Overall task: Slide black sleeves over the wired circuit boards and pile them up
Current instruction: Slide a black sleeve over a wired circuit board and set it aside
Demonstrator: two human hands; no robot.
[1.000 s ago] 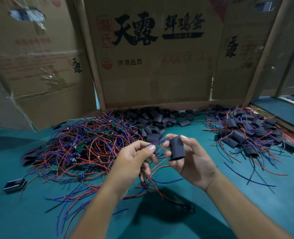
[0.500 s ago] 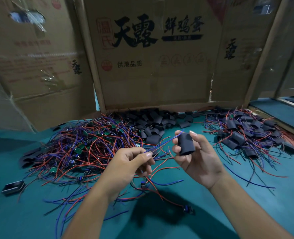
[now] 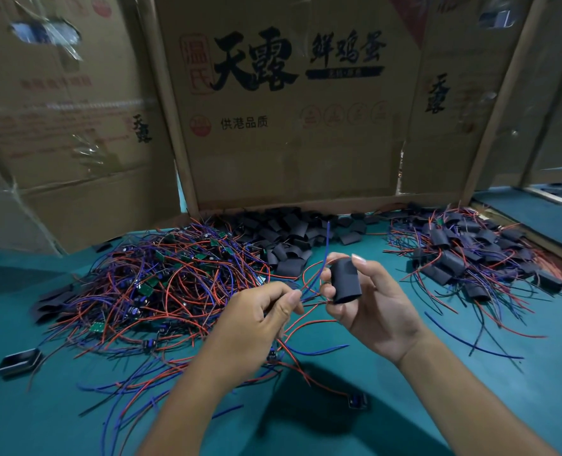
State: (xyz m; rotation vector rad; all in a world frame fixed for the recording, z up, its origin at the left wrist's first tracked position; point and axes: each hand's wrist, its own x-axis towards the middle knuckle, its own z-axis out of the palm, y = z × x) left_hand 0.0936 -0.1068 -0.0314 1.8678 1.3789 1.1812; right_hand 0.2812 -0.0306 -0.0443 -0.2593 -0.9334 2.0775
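My right hand (image 3: 368,307) holds a black sleeve (image 3: 346,280) upright between thumb and fingers at the centre. My left hand (image 3: 260,319) pinches the red and blue wires (image 3: 316,274) of a circuit board just left of the sleeve; a blue wire end sticks up past the sleeve's top. The board itself is hidden under my left hand. A tangle of bare wired boards (image 3: 161,284) lies on the left. Loose black sleeves (image 3: 289,238) lie heaped at the back centre. The pile of sleeved boards (image 3: 470,258) sits on the right.
The work surface is a teal mat (image 3: 470,406). Cardboard panels (image 3: 289,126) stand along the back. A small black box (image 3: 19,362) lies at the left edge, and a single small board (image 3: 357,400) lies near my right forearm.
Both hands have risen and spread slightly apart. The blue wire end now points up beside the sleeve's top, where before it lay lower between the hands.
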